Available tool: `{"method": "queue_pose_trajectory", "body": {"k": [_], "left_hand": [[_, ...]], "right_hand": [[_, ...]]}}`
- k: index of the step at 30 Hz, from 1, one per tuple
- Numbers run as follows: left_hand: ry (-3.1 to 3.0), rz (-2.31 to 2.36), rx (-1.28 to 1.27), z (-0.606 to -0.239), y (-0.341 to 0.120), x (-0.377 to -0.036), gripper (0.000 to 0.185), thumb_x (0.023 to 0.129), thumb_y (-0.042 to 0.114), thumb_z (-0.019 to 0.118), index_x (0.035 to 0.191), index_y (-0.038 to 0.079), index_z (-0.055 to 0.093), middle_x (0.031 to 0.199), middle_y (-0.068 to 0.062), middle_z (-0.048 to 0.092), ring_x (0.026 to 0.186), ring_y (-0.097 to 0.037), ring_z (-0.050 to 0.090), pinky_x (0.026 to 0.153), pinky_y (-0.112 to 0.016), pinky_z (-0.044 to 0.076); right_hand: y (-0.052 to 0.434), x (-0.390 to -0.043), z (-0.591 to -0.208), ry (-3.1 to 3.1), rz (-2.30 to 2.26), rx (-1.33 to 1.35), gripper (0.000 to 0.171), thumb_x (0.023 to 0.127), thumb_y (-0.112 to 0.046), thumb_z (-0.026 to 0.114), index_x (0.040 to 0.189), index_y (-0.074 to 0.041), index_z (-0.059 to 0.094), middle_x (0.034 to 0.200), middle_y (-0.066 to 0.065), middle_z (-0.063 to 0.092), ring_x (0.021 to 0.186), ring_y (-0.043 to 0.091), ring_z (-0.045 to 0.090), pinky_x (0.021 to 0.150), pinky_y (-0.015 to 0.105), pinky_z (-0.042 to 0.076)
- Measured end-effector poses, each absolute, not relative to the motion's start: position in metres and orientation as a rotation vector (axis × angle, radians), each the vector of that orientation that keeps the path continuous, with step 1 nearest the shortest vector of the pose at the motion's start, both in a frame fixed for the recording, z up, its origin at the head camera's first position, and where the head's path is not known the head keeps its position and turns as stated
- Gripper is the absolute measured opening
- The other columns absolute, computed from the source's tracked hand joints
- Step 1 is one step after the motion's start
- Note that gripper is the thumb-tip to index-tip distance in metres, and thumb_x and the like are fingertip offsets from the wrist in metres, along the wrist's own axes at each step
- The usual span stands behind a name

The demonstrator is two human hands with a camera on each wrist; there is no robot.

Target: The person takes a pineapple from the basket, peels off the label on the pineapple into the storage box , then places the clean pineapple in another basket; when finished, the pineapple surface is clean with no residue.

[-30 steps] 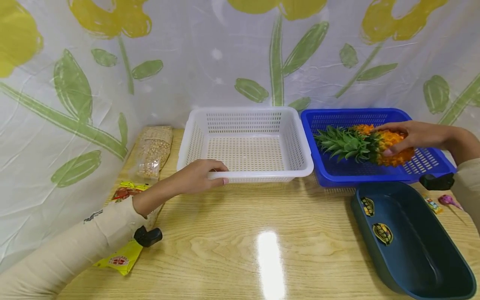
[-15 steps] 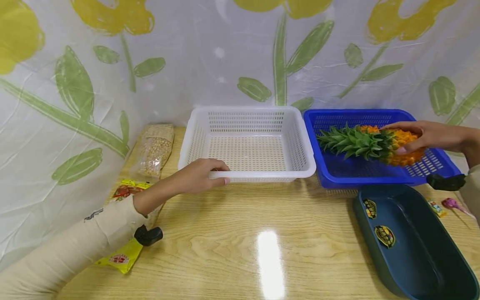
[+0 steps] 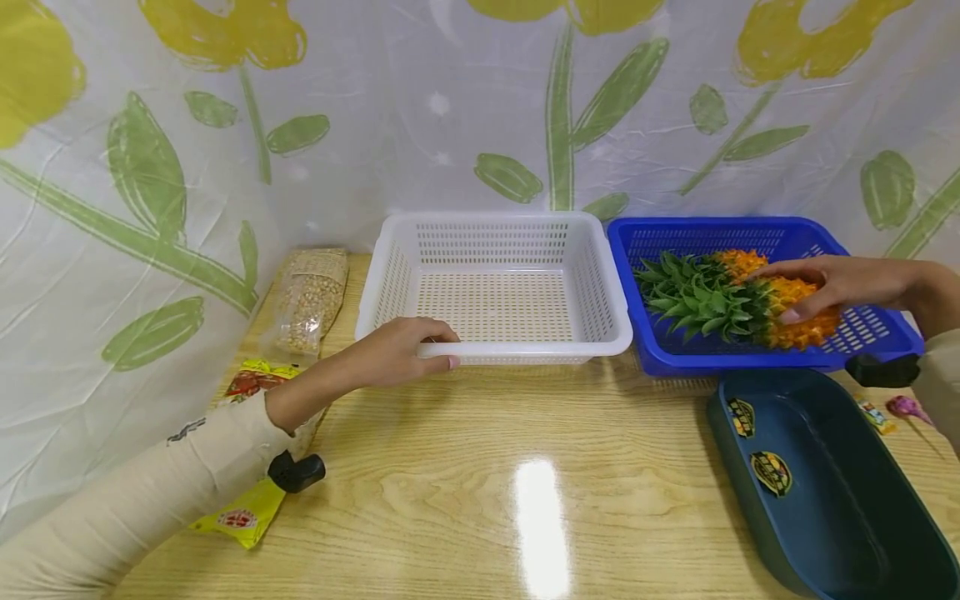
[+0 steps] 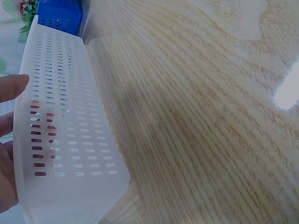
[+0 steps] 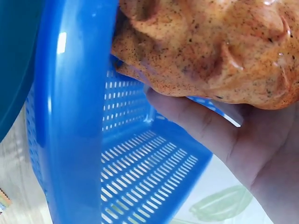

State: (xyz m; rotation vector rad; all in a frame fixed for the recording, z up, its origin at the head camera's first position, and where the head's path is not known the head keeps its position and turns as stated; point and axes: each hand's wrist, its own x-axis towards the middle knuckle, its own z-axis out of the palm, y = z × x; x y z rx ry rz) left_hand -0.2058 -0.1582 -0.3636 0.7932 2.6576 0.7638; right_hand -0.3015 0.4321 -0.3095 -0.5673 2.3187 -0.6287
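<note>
Your left hand (image 3: pixel 401 350) reaches in from the lower left, forearm low over the wooden table (image 3: pixel 525 500), and grips the near rim of the white basket (image 3: pixel 491 283) — fingers curled over the edge, thumb along its outside. In the left wrist view the fingertips show through the slotted wall.

Your right hand (image 3: pixel 825 287) comes in from the right, palm down, and lies over the orange body of the pineapple (image 3: pixel 738 300). The fingers curl round the fruit and the thumb presses its near side; the right wrist view shows the thumb under the rough skin. The pineapple lies on its side in the blue basket (image 3: pixel 645 242), its green crown pointing left toward the white basket.

The two baskets stand side by side, rims just about touching, both backed against the flowered curtain (image 3: pixel 480 108). The dark green tray (image 3: pixel 862 550) lies just in front of the blue basket's near rim — close under your right wrist. Open tabletop spreads in front of the white basket.
</note>
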Motion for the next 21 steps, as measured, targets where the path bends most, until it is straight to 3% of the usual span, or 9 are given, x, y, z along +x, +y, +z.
{"method": "queue_pose_trajectory", "body": {"k": [5,12,15,17,18,21], "left_hand": [[2.644,0.768,0.796,-0.362,-0.158,-0.205,0.036,0.098,0.035,0.065,0.125,0.011,0.067,0.125,-0.006,0.068,0.118,-0.026,0.062,0.099,-0.047,0.050],[2.643,0.775,0.792,-0.363,-0.159,-0.205,0.037,0.099,0.036,0.064,0.126,0.011,0.067,0.126,-0.007,0.068,0.120,-0.027,0.062,0.100,-0.047,0.050],[2.642,0.776,0.792,-0.363,-0.159,-0.205,0.037,0.099,0.036,0.064,0.126,0.011,0.067,0.127,-0.007,0.068,0.121,-0.027,0.061,0.101,-0.048,0.049],[2.640,0.775,0.796,-0.362,-0.159,-0.205,0.037,0.099,0.036,0.064,0.126,0.011,0.067,0.128,-0.008,0.068,0.122,-0.028,0.061,0.101,-0.048,0.049],[2.639,0.777,0.794,-0.362,-0.158,-0.205,0.037,0.099,0.036,0.064,0.126,0.011,0.067,0.128,-0.008,0.067,0.122,-0.028,0.061,0.101,-0.048,0.049],[2.638,0.776,0.784,-0.362,-0.159,-0.205,0.037,0.098,0.036,0.064,0.126,0.012,0.067,0.128,-0.007,0.067,0.121,-0.027,0.061,0.101,-0.047,0.049]], "right_hand": [[0.427,-0.304,-0.313,2.319,-0.596,-0.605,0.068,0.099,-0.018,0.060,0.158,-0.010,0.028,0.161,0.034,0.010,0.138,0.065,0.016,0.090,0.078,0.038],[0.425,-0.306,-0.314,2.250,-0.620,-0.516,0.073,0.099,-0.022,0.059,0.159,-0.004,0.021,0.160,0.037,0.008,0.128,0.062,0.038,0.078,0.052,0.053],[0.423,-0.308,-0.314,2.217,-0.636,-0.473,0.076,0.099,-0.023,0.060,0.159,-0.003,0.017,0.160,0.037,0.005,0.110,0.057,0.051,0.072,0.051,0.054],[0.422,-0.308,-0.314,2.221,-0.623,-0.488,0.077,0.099,-0.023,0.060,0.160,-0.004,0.018,0.160,0.037,0.005,0.119,0.057,0.048,0.074,0.052,0.054],[0.421,-0.308,-0.314,2.213,-0.627,-0.478,0.077,0.099,-0.023,0.060,0.160,-0.004,0.017,0.160,0.037,0.005,0.108,0.055,0.054,0.071,0.051,0.054],[0.419,-0.308,-0.314,2.212,-0.618,-0.488,0.077,0.099,-0.022,0.060,0.160,-0.004,0.017,0.161,0.036,0.005,0.107,0.055,0.054,0.073,0.054,0.054]]}}
